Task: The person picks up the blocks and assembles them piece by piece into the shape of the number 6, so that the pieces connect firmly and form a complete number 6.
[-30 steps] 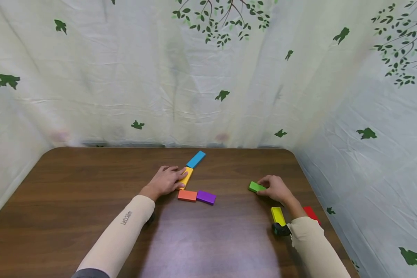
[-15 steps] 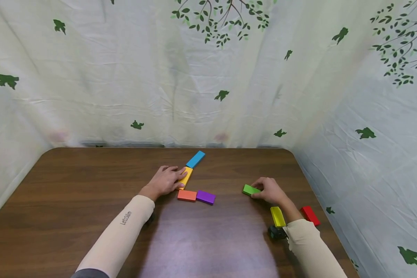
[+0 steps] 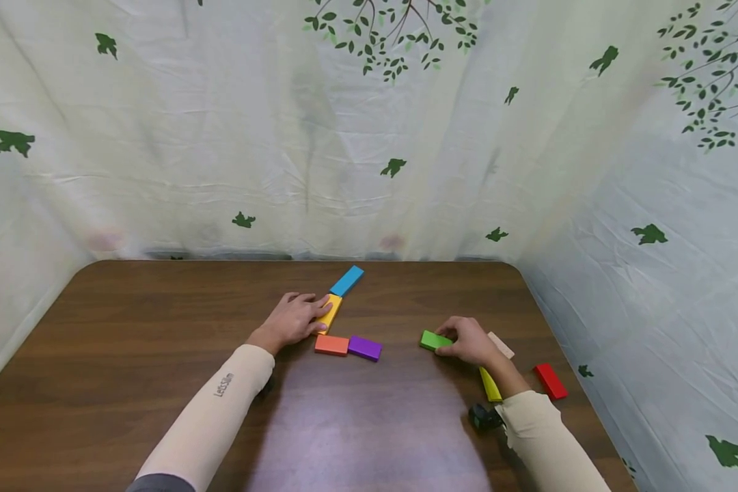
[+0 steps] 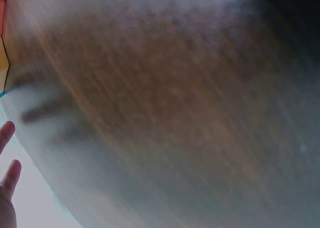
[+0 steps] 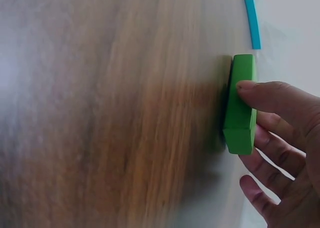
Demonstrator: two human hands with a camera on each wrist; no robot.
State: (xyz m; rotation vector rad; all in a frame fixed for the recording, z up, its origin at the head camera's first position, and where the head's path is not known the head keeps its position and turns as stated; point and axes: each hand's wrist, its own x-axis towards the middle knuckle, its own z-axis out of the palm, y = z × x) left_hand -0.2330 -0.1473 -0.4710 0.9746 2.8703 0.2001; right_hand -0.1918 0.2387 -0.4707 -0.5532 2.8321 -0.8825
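In the head view my left hand (image 3: 289, 321) rests on an orange-yellow block (image 3: 330, 313), index finger and thumb touching it. Its far end meets a blue block (image 3: 347, 281); an orange-red block (image 3: 331, 345) lies by its near end, with a purple block (image 3: 365, 348) end to end beside that. My right hand (image 3: 470, 339) pinches a green block (image 3: 434, 340) between thumb and fingers, right of the purple one. In the right wrist view the thumb lies across the green block (image 5: 240, 112), which appears slightly above the table. Only two left fingertips (image 4: 11, 175) show in the left wrist view.
Under the right forearm lies a yellow block (image 3: 490, 386), partly hidden. A pale block (image 3: 501, 345) sits behind the right wrist, and a red block (image 3: 550, 381) lies near the right edge of the brown table (image 3: 160, 301). A patterned curtain (image 3: 246, 137) hangs behind.
My right hand has moved left with the green block, towards the purple one. The pale block has come into sight behind the wrist. My left hand has stayed put.
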